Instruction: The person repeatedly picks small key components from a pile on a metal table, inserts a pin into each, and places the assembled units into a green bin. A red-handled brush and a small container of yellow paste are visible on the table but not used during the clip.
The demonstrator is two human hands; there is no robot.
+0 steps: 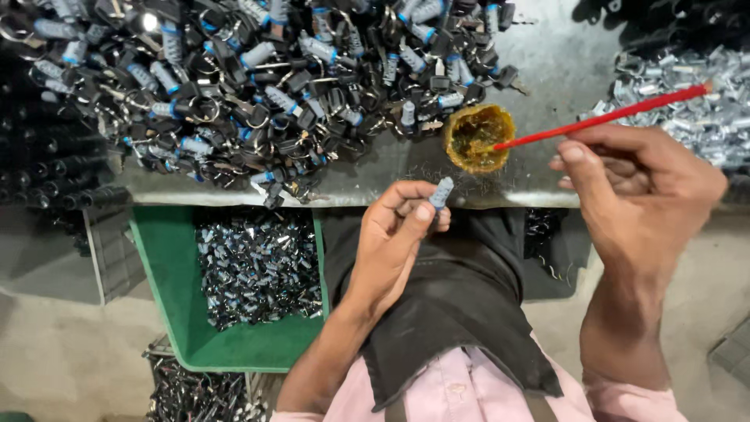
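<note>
I see left hand (394, 234) pinching lock cylinder (441, 192) | right hand (637, 184) gripping red stick (601, 119), tip in grease pot (478, 137) | take little grease, keep cylinder steady.

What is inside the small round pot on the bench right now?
The pot holds yellow-brown greasy paste, with the red stick's tip dipped in, held by the right hand. The paste covers the pot's bottom.

Glossy red plastic stick (601, 119), matt metal bench (547, 55)
</note>
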